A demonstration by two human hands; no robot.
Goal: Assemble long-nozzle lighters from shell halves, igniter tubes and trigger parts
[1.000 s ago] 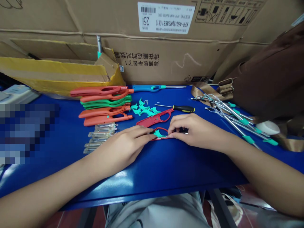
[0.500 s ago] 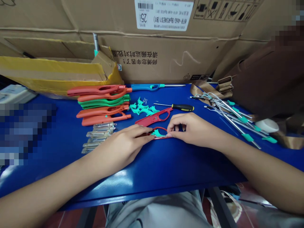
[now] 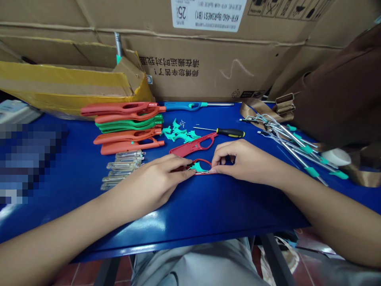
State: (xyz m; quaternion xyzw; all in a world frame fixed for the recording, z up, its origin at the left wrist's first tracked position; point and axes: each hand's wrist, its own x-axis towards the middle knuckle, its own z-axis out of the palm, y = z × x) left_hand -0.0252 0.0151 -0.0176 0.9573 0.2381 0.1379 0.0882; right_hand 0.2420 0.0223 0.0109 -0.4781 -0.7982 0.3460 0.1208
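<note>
A red lighter casing half (image 3: 203,161) lies on the blue table between my hands, with a teal trigger (image 3: 197,167) seated in it. My left hand (image 3: 162,171) is closed on the casing's left end, fingertips beside the trigger; the hand hides that end. At the casing's right end my right hand (image 3: 230,159) pinches, thumb against fingers, near thin white wires (image 3: 205,172). Just beyond lies a second red casing half (image 3: 193,146), flat on the table. Loose teal triggers (image 3: 181,135) and small screws (image 3: 182,123) are heaped behind it.
Clear fuel tanks (image 3: 125,166) lie left, below stacked orange and green casings (image 3: 127,139). A screwdriver (image 3: 230,132) and a blue lighter (image 3: 184,106) lie farther back. Metal rods with wires (image 3: 297,147) are at right. A yellow-taped box (image 3: 68,87) and a large carton (image 3: 208,59) stand behind.
The camera view has tilted slightly downward. My hands keep nearly the same position on the casing, with the right fingers shifting very slightly at its right end.
</note>
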